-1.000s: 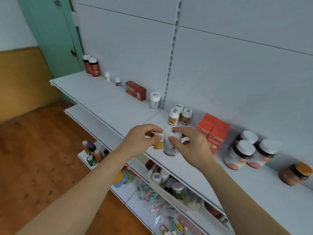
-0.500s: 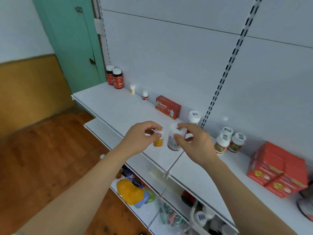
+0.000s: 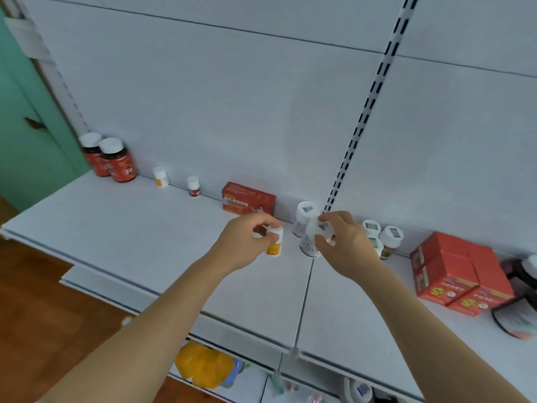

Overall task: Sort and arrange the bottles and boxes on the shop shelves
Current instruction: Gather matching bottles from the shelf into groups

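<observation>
My left hand (image 3: 247, 242) pinches a small white bottle with a yellow label (image 3: 274, 242) by its top, just above the white shelf (image 3: 116, 228). My right hand (image 3: 343, 242) grips a larger white bottle with blue print (image 3: 309, 242) by its cap, close to the shelf seam. Right behind it stands a matching white bottle (image 3: 303, 218) at the back wall. A red box (image 3: 248, 200) lies to the left of that one.
Along the back wall stand two dark red bottles (image 3: 112, 159), a small yellow-label bottle (image 3: 160, 176) and a small red-label bottle (image 3: 193, 186). To the right are white-capped bottles (image 3: 390, 239) and stacked red boxes (image 3: 456, 274). Lower shelves hold packets and a yellow bag (image 3: 203, 365).
Both hands carried their bottles forward toward the back of the shelf, near the matching white bottle. The camera moved closer and turned left along the shelf.
</observation>
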